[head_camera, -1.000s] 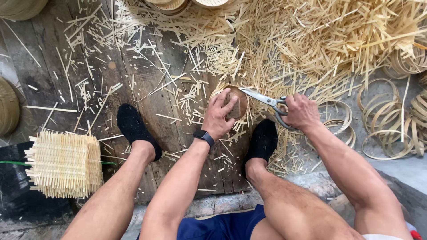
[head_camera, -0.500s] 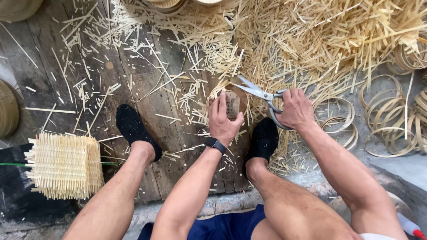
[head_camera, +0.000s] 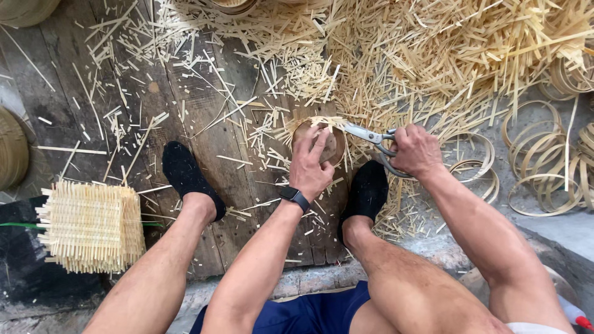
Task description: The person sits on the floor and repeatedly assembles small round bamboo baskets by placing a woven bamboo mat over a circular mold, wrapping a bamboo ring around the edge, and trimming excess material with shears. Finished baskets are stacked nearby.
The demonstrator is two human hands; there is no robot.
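Bamboo is everywhere: pale offcuts (head_camera: pixel 433 55) litter the wooden boards (head_camera: pixel 185 99) and heap up beyond the person's fingertips. The left hand (head_camera: pixel 312 164) presses down on a small round woven piece (head_camera: pixel 328 145), fingers curled over its rim and gripping it, with frayed strip ends sticking out just past the fingertips. The right hand (head_camera: pixel 416 150) is closed around the handles of metal scissors (head_camera: pixel 370 137), whose blades point toward the left fingers and meet the strip ends at the piece's edge.

The blades work very near the left fingertips, so a slip, or a turn of the piece under the palm, could probably nick a finger. Springy strips might also deflect the cut and leave the rim uneven, or let it bite into the weave itself.

Bamboo hoops (head_camera: pixel 538 161) lie to the outside of the right hand; a square woven stack (head_camera: pixel 93 226) sits well apart from the left.
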